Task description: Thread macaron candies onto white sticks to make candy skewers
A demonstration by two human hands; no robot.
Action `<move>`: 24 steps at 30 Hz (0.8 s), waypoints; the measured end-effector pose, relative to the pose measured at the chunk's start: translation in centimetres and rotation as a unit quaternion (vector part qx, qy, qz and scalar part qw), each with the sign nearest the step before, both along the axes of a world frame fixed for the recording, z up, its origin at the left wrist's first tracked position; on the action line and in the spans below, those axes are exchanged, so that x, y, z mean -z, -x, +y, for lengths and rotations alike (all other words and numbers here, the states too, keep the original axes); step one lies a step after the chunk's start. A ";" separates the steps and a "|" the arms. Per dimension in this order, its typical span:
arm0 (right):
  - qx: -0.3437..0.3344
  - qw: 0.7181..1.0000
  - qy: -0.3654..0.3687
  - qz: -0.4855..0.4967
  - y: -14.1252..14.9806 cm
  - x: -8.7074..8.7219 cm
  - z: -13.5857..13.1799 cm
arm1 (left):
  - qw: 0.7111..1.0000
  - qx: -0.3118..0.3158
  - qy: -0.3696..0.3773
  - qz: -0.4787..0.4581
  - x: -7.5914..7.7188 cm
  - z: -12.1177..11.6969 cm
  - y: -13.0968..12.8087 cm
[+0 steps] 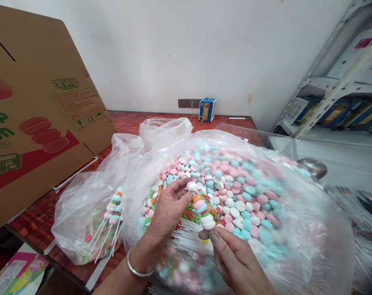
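A big clear plastic bag lies open before me, full of pink, white and blue round candies. My left hand, with a silver bangle at the wrist, pinches a white candy between thumb and fingers. Below it a candy skewer of stacked pieces sits on a white stick. My right hand pinches that skewer at its lower end, among a bundle of white sticks. Small coloured ring candies lie beside the skewer.
A smaller plastic bag at the left holds finished candy skewers. A large printed cardboard box stands at far left on the red-brown table. A blue device sits by the wall. Metal shelving stands at right.
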State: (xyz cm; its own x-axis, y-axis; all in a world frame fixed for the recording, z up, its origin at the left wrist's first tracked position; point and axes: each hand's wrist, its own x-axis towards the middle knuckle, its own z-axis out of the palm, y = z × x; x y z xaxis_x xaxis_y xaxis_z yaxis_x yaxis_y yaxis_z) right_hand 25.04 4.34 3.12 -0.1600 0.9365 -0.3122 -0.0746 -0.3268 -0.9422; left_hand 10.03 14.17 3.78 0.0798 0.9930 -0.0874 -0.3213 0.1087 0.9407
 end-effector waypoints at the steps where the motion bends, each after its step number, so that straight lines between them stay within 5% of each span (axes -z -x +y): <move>1: -0.003 1.000 0.008 0.010 0.0 0.0 0.1 | 1.000 0.006 -0.002 0.002 -0.1 -0.1 0.0; 13: 0.059 0.991 0.054 0.106 0.8 -0.3 -0.4 | 1.000 -0.002 -0.012 0.013 -0.3 -0.4 -0.4; 24: 0.064 0.993 0.055 0.084 1.8 -0.7 0.0 | 0.998 0.005 -0.046 0.043 0.1 -0.6 -0.5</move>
State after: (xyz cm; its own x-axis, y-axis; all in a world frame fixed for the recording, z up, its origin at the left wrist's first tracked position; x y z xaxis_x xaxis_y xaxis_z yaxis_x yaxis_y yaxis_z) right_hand 23.20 4.31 3.86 -0.1000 0.9146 -0.3919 -0.2756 -0.4039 -0.8723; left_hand 10.49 13.60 3.63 0.0858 0.9963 -0.0037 -0.2382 0.0241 0.9709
